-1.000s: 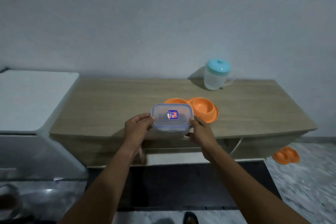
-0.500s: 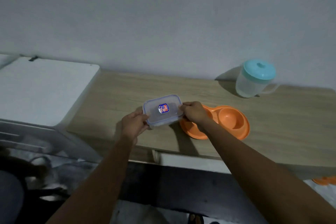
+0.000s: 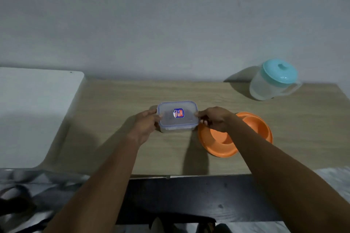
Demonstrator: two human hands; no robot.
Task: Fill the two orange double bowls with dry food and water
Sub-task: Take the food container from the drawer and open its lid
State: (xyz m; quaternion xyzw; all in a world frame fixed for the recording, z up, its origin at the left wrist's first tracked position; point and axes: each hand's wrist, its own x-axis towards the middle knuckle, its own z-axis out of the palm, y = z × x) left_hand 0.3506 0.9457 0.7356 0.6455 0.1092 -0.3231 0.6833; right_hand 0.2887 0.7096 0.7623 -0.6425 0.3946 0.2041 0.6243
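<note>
A clear lidded food container (image 3: 177,118) with a blue rim and a small sticker rests on the wooden tabletop (image 3: 113,111). My left hand (image 3: 146,124) grips its left end and my right hand (image 3: 215,119) grips its right end. Just right of it lies an orange double bowl (image 3: 251,125), partly hidden under my right forearm; both of its cups look empty. A translucent water jug with a teal lid (image 3: 272,81) stands at the back right near the wall. The second orange bowl is out of view.
A white appliance top (image 3: 34,111) adjoins the table on the left. A dark surface (image 3: 198,198) runs below the table's front edge. Dark bag-like shapes (image 3: 19,200) sit at the lower left. The wall rises right behind the table.
I have come closer to the table and look more steeply down. The container has gone from being held at the table's front edge to resting on the tabletop, left of the bowl.
</note>
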